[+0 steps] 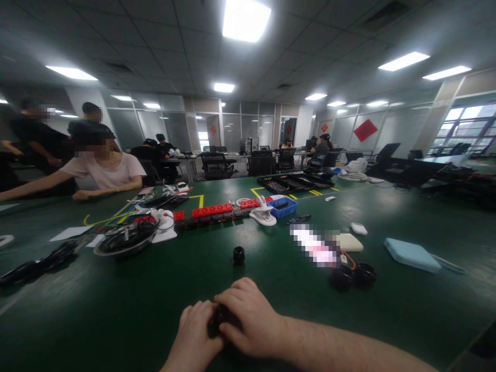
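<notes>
At the near edge of the green table, my left hand (197, 333) and my right hand (252, 318) meet around a small black part (222, 315). Fingers of both hands are curled on it and cover most of it, so its full shape is hidden. Just beyond my hands a short, round black plastic piece (238, 255) stands upright on the tabletop, touched by neither hand.
To the right lie a lit phone (313, 245), black round pieces (365, 275) with an orange cable, and a light-blue case (411, 254). Red socket strips (212, 210), a blue basket (283, 207) and a metal bowl (124, 249) stand farther back. A person (106, 170) sits at left.
</notes>
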`<state>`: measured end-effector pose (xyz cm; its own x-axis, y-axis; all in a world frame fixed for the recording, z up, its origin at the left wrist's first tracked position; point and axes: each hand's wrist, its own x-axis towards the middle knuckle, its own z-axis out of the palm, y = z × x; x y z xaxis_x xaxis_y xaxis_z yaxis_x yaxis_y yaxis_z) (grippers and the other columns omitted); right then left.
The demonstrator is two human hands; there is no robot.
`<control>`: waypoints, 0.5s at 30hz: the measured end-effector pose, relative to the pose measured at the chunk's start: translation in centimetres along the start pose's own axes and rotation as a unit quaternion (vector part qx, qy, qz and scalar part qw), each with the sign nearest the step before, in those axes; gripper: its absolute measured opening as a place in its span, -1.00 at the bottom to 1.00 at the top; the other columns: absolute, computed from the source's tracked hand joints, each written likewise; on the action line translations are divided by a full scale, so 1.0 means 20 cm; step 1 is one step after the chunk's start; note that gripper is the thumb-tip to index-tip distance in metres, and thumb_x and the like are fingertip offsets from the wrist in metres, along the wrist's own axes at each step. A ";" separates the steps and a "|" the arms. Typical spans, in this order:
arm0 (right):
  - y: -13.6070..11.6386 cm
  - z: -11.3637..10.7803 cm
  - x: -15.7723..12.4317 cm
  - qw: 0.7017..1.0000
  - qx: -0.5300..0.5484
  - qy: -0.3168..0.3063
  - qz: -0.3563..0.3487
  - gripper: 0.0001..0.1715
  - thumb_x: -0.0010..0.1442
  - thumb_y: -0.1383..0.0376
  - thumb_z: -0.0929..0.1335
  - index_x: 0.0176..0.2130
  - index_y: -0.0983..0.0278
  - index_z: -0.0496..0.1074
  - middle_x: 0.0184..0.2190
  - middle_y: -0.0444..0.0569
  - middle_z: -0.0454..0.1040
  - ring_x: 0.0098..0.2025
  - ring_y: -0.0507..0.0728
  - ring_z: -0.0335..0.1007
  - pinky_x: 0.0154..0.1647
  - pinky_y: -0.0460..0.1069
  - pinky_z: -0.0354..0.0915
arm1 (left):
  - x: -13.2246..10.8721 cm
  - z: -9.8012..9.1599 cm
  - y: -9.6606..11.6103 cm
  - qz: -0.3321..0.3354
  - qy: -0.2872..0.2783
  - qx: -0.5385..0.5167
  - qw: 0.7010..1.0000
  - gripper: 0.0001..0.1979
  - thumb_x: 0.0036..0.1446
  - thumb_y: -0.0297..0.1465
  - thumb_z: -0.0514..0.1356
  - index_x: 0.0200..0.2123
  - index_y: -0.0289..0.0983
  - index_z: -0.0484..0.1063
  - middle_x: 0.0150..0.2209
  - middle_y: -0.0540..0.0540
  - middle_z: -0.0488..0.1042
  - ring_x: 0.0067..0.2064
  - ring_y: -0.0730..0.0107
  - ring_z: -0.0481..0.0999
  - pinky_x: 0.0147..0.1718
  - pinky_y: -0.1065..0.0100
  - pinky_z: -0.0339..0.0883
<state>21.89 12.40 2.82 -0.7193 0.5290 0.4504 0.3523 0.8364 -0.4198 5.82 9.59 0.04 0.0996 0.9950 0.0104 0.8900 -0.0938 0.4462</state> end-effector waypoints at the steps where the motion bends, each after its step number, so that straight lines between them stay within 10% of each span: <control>1: 0.00 0.00 0.00 1.000 -0.002 -0.006 0.006 -0.52 -0.05 0.31 0.31 -0.07 0.33 0.28 -0.20 -0.01 0.39 -0.19 0.15 0.15 -0.11 0.04 0.06 | 0.00 0.00 -0.01 0.002 0.001 0.000 1.000 -0.86 -0.16 -0.41 0.09 -0.43 -0.23 0.35 -0.38 -0.02 0.40 -0.28 0.27 0.34 -0.23 0.31 0.08; 15: -0.03 -0.03 0.02 0.995 -0.012 -0.050 0.089 -0.53 0.00 0.24 0.36 -0.06 0.24 0.31 -0.21 -0.05 0.35 -0.16 0.14 0.11 -0.09 0.01 0.04 | -0.01 -0.02 0.02 -0.006 0.010 -0.026 1.000 -0.91 -0.21 -0.44 0.11 -0.50 -0.24 0.32 -0.41 0.02 0.36 -0.32 0.33 0.29 -0.26 0.34 0.04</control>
<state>21.87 12.19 3.76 -0.7002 0.6530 0.2886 0.4927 0.7346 -0.4665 6.01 9.35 0.50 0.0787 0.9966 0.0223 0.8663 -0.0795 0.4931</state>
